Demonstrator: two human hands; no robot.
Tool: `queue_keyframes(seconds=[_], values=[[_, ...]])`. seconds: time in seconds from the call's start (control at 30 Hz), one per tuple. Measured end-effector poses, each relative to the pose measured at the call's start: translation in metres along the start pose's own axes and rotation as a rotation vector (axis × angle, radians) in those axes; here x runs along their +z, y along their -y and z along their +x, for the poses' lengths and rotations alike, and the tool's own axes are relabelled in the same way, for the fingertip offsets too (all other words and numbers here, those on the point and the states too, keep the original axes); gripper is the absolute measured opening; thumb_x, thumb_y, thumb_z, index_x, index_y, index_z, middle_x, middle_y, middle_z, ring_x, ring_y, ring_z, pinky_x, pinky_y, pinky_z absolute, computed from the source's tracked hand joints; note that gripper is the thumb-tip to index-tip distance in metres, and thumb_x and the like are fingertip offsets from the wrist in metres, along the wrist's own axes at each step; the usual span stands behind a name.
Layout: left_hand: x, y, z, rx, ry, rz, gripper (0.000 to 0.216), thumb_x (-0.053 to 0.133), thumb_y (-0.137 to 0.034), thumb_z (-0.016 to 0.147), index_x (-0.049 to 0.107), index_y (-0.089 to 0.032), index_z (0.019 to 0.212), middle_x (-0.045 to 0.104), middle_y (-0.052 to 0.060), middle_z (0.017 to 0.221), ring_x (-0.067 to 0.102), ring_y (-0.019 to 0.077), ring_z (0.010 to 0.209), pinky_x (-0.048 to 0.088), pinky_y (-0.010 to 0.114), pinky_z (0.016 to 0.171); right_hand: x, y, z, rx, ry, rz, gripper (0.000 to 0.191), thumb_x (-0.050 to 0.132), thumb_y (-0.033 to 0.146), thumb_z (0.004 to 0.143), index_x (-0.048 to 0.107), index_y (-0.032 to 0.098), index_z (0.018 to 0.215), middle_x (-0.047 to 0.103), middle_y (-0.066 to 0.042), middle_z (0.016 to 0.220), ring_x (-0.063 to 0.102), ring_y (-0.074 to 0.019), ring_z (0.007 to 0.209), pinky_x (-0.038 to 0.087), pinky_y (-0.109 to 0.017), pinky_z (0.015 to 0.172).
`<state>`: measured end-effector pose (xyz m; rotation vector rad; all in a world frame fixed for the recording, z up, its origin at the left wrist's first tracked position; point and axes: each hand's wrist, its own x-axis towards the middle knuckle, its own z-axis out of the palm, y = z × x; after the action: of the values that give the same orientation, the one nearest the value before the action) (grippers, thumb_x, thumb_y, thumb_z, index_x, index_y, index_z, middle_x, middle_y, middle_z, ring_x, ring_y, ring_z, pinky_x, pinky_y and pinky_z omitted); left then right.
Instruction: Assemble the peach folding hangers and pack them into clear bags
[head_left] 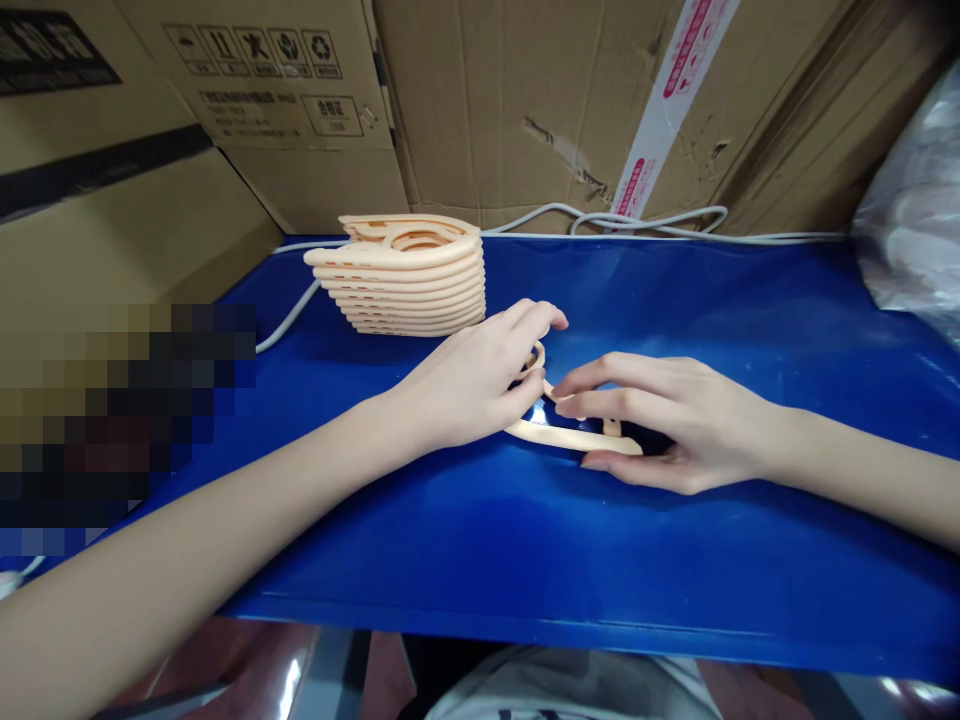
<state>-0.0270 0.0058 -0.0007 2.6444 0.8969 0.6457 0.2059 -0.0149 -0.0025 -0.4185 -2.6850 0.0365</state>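
A peach plastic hanger-like piece [559,436] lies flat on the blue table top [525,560], near its middle. My left hand [472,380] curls its fingers over the piece's left end. My right hand [667,415] pinches the piece from the right, thumb beneath and fingers on top. Both hands partly hide the piece. A neat stack of several matching peach pieces [405,275] stands just behind my left hand, not touched.
Cardboard boxes [525,100] wall off the back and left. A white cable [645,222] runs along the table's far edge. A clear plastic bag [915,200] sits at the right. A blurred patch covers the left edge.
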Motion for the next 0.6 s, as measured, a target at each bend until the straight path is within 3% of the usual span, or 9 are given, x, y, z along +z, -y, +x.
queue_keyframes(seconds=[0.13, 0.33, 0.6], values=[[-0.0004, -0.0024, 0.0007, -0.011, -0.001, -0.003, 0.036, 0.045, -0.013, 0.091, 0.049, -0.011, 0.127, 0.057, 0.015, 0.132, 0.056, 0.0259, 0.123, 0.051, 0.037, 0.097, 0.0015, 0.0011, -0.0004, 0.035, -0.011, 0.099, 0.031, 0.06, 0.026, 0.091, 0.052, 0.017, 0.119, 0.064, -0.013, 0.117, 0.064, -0.0182, 0.104, 0.055, -0.029, 0.082], [-0.0003, -0.002, 0.002, -0.037, -0.011, -0.032, 0.038, 0.05, -0.015, 0.088, 0.049, -0.012, 0.125, 0.059, 0.013, 0.132, 0.059, 0.0242, 0.121, 0.05, 0.037, 0.099, 0.0001, 0.0048, -0.0005, -0.222, 0.001, -0.146, 0.031, 0.048, 0.013, 0.092, 0.051, 0.014, 0.123, 0.068, -0.012, 0.103, 0.066, -0.0209, 0.092, 0.056, -0.034, 0.074], [0.0007, 0.0001, 0.002, -0.042, -0.028, -0.048, 0.035, 0.055, -0.021, 0.087, 0.051, -0.014, 0.121, 0.061, 0.01, 0.131, 0.061, 0.0217, 0.117, 0.051, 0.034, 0.096, 0.0001, 0.0022, -0.0001, -0.095, 0.005, -0.065, 0.036, 0.044, 0.002, 0.089, 0.054, 0.014, 0.122, 0.068, -0.012, 0.11, 0.064, -0.0195, 0.102, 0.055, -0.033, 0.083]])
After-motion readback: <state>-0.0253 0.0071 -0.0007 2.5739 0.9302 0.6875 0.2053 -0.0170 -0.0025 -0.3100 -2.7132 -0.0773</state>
